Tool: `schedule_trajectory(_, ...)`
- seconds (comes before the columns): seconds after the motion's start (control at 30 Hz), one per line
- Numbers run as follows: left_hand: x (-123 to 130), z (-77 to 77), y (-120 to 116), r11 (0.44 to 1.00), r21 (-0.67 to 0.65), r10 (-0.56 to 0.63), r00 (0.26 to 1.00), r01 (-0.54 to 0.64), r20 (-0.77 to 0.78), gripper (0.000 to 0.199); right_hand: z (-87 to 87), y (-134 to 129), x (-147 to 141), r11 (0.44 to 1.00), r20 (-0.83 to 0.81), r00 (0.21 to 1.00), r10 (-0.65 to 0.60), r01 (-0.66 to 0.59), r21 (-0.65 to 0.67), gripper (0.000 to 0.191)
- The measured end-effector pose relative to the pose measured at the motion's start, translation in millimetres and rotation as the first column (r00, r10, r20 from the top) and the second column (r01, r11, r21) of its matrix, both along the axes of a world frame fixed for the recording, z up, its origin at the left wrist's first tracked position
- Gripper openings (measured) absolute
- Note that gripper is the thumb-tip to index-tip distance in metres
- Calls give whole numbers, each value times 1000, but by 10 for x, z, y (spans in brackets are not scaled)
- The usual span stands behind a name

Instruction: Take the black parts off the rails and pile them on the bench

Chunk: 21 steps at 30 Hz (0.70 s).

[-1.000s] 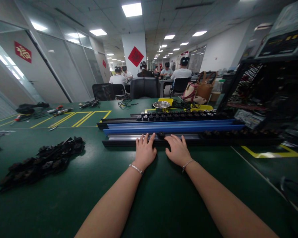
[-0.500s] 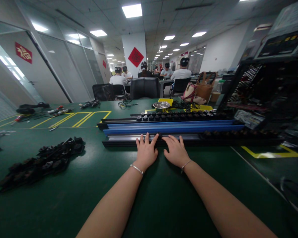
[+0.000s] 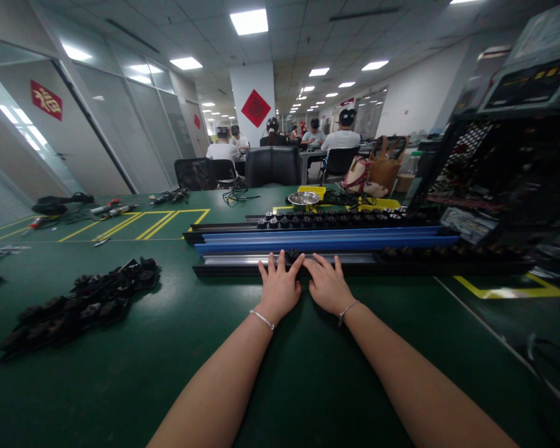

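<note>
My left hand (image 3: 281,285) lies with spread fingers over the near long black channel (image 3: 228,269), which has a shiny silvery inside. Beside it, my right hand (image 3: 327,284) is open too, fingers stretched onto the same channel. The index fingertips of both hands meet or nearly meet at its near edge. A small black module (image 3: 292,255) sits in the channel just beyond the left hand's fingers; whether a fingertip presses it is hard to tell. Farther right, a row of similar black modules (image 3: 415,251) fills the channel.
Behind the channel lie a blue rail (image 3: 326,239) and another black strip with round modules (image 3: 326,219). A pile of black parts (image 3: 84,305) is at left. A metal bowl (image 3: 303,198), yellow trays (image 3: 379,203) and a dark open rack (image 3: 490,162) stand farther back. People sit beyond.
My left hand has shifted slightly right, its index finger now reaching the right hand's. The small black module shows a little farther left. My right hand has barely moved.
</note>
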<state>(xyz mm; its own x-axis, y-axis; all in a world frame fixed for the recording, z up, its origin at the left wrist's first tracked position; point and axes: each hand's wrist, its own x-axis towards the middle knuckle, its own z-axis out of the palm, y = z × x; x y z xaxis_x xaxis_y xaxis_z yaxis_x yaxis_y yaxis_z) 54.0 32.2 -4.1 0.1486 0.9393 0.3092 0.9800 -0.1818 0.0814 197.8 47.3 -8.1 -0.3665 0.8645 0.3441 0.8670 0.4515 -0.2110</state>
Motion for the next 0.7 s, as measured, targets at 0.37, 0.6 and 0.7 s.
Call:
schedule_trajectory(0.37,33,-71,54,997,68,21,1000,-21,-3,66,-15,12,-2,999,-8,999,48,-48,-5,57)
schedule_trajectory(0.6,48,-34,31,997,55,47,999,-46,-21,63,-49,74,94,974,-15,977,-212,213,72,52)
schedule_trajectory(0.7,56,-17,16,996,45,77,997,-76,-15,61,-66,96,139,964,10,966,-258,257,64,50)
